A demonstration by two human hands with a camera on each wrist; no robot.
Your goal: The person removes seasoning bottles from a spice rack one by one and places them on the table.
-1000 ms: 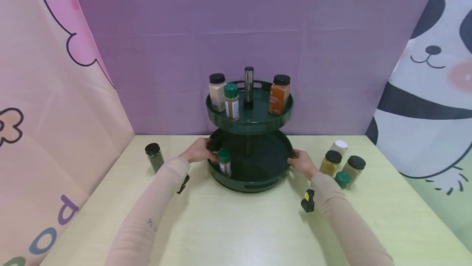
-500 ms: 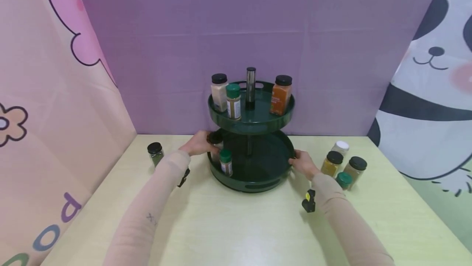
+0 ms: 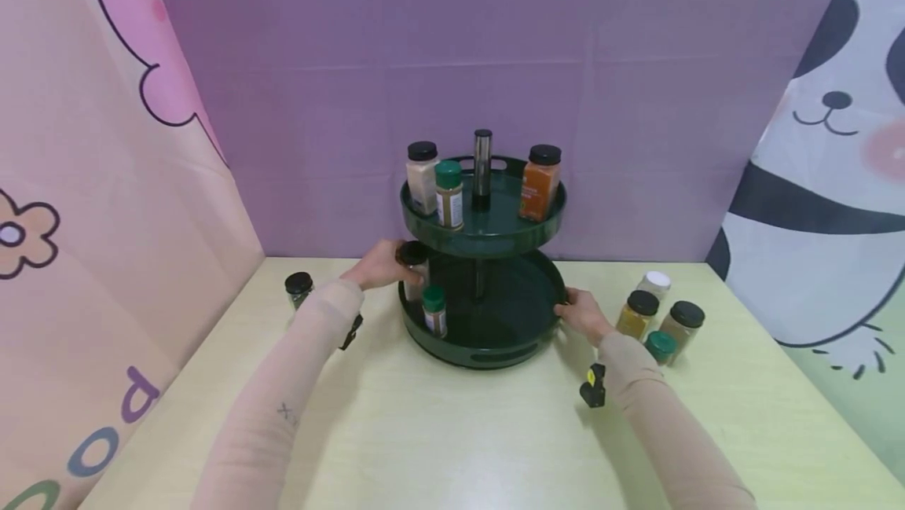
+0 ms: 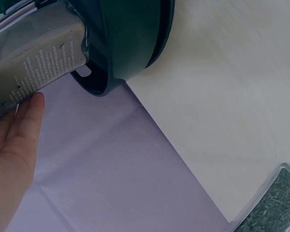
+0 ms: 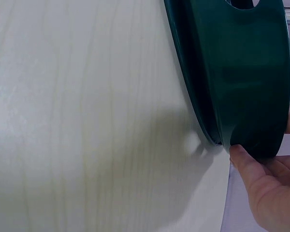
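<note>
My left hand (image 3: 385,265) grips a black-lidded spice jar (image 4: 48,60) at the left side of the lower tier of a dark green two-tier turntable rack (image 3: 495,313). In the left wrist view the jar's printed label faces the camera, and the fingers lie along its side. Just in front of this jar stands a small green-capped spice jar (image 3: 434,313) on the same tier. My right hand (image 3: 583,313) pinches the right rim of the lower tier, thumb outside; in the right wrist view the fingers (image 5: 246,162) wrap the green wall.
On the upper tier stand a pale black-lidded jar (image 3: 423,180), a green-capped jar (image 3: 449,199) and an orange jar (image 3: 540,184). A jar of green herbs (image 4: 278,203) is left on the table. Several jars, one with yellow contents (image 3: 634,320), cluster at right beside my forearm.
My left hand has risen with the black-lidded jar, showing more of its body above the lower rim. The right hand keeps its grip on the rim. The view has shifted slightly.
</note>
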